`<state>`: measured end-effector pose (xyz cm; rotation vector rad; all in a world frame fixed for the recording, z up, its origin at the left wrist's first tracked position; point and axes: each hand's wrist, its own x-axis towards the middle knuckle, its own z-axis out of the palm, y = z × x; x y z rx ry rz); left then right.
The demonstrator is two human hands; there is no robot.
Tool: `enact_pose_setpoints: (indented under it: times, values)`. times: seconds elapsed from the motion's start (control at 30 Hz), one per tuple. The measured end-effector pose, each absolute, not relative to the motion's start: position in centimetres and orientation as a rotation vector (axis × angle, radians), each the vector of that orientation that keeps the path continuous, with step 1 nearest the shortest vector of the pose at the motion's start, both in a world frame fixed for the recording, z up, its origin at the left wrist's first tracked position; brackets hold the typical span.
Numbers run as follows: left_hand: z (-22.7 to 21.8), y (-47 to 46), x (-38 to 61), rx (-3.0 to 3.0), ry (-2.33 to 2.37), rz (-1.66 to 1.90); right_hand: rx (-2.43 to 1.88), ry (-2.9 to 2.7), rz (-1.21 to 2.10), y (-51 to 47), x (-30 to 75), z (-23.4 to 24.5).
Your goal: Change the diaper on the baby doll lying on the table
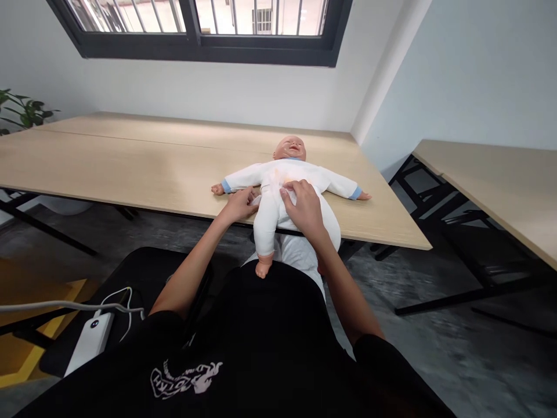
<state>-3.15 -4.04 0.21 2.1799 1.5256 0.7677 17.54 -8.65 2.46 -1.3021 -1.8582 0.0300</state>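
Note:
A baby doll in a white romper with blue cuffs lies on its back at the near edge of a long wooden table, arms spread and legs hanging over the edge. My left hand pinches the romper cloth at the doll's side, fingers closed. My right hand rests on the doll's belly, its fingertips pinching the fabric near the waist. One bare doll foot dangles above my lap.
A second wooden table stands to the right, with a gap of grey floor between. A white power bank with a cable lies on a black seat at my left. A plant sits at the far left, under a window.

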Motion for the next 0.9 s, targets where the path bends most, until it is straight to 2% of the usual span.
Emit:
enact_pose_setpoints:
  times: [0.17,0.43,0.57,0.7,0.9]
  values:
    - [0.2,-2.9,-4.0,2.067,1.790,0.806,-1.488,-1.787,-0.028,-9.6,15.0,2.6]
    - [0.3,-1.8,-5.2,1.994,1.807,0.898,-1.477,-1.868,-0.094,-8.3,14.8,1.4]
    - [0.4,-2.0,-4.2,2.101,1.899,0.804,-1.431,-1.869,-0.111,-8.3,15.4,1.3]
    - [0.2,-2.5,-3.0,2.190,1.980,0.646,-1.579,-1.921,-0.167,-9.2,14.8,1.8]
    - [0.3,-3.1,-2.2,2.141,2.080,0.650,-1.726,-1.994,-0.155,-10.2,14.1,3.3]
